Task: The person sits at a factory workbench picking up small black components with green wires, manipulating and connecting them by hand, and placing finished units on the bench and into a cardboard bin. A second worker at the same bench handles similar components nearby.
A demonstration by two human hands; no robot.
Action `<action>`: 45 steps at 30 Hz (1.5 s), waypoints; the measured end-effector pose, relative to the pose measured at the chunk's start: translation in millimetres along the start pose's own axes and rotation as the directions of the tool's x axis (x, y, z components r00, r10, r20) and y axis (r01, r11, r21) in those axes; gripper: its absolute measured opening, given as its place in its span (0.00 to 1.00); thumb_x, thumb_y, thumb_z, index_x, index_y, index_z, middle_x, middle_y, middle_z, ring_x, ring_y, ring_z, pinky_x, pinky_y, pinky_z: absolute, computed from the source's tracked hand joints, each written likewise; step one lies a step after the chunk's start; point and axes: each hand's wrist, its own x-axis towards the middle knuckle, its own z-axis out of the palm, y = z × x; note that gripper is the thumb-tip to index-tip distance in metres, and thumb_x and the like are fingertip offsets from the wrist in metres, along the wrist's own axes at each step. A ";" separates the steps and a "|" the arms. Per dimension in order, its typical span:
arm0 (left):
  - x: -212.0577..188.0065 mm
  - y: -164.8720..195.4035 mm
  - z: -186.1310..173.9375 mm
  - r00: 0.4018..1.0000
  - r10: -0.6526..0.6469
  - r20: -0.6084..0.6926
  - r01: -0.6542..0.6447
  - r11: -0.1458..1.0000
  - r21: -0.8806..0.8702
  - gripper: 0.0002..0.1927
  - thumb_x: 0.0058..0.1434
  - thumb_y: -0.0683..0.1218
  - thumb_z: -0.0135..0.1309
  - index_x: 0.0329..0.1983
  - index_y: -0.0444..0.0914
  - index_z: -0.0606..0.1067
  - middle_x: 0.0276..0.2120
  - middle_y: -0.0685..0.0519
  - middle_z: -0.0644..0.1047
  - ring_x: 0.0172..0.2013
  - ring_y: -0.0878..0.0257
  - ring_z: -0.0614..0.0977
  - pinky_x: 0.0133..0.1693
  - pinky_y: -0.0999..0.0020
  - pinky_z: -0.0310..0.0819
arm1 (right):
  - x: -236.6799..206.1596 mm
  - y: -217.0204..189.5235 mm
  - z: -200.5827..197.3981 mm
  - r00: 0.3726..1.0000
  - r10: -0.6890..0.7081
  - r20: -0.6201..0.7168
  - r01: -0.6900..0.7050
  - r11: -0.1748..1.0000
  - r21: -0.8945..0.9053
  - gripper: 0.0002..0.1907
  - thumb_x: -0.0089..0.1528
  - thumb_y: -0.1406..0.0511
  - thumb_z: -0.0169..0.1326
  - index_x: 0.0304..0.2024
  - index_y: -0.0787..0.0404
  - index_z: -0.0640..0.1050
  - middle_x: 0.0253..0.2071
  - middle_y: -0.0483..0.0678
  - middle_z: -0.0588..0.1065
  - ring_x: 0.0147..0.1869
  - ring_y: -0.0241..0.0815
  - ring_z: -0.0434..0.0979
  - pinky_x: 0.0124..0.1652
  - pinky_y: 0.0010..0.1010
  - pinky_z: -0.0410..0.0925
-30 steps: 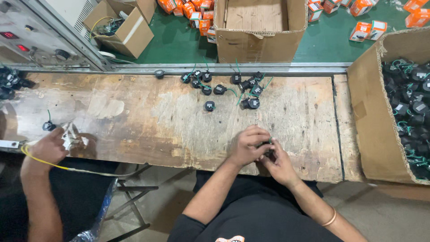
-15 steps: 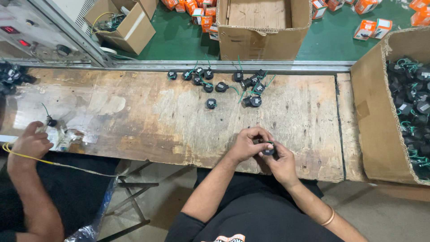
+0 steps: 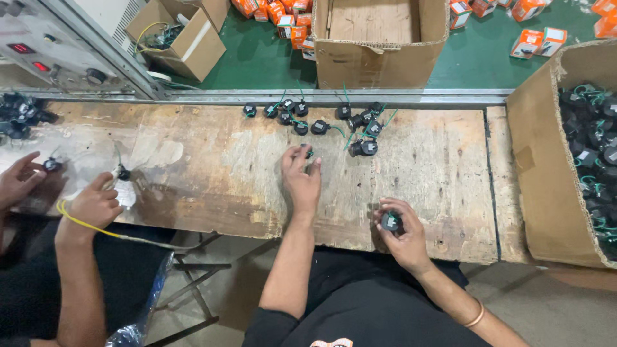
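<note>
At a scuffed wooden worktop point(image 3: 193, 193), a person's left hand point(image 3: 302, 180) pinches a small round black part point(image 3: 306, 153) at twelve o'clock, while the right hand point(image 3: 400, 232) closes around another black part point(image 3: 390, 222) near the front edge. A cluster of wired black parts point(image 3: 334, 119) waits beyond; at three o'clock, a cardboard box point(image 3: 546, 180) holds many more.
</note>
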 end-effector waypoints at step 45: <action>61.6 -2.5 58.6 0.914 0.153 0.376 -0.225 0.962 0.157 0.25 0.53 0.39 0.60 0.57 0.34 0.75 0.57 0.42 0.75 0.60 0.45 0.72 0.56 0.52 0.70 | 7.0 8.5 -0.5 0.981 0.111 0.159 -0.139 0.974 0.176 0.21 0.62 0.73 0.55 0.56 0.62 0.68 0.49 0.47 0.75 0.47 0.35 0.77 0.47 0.25 0.74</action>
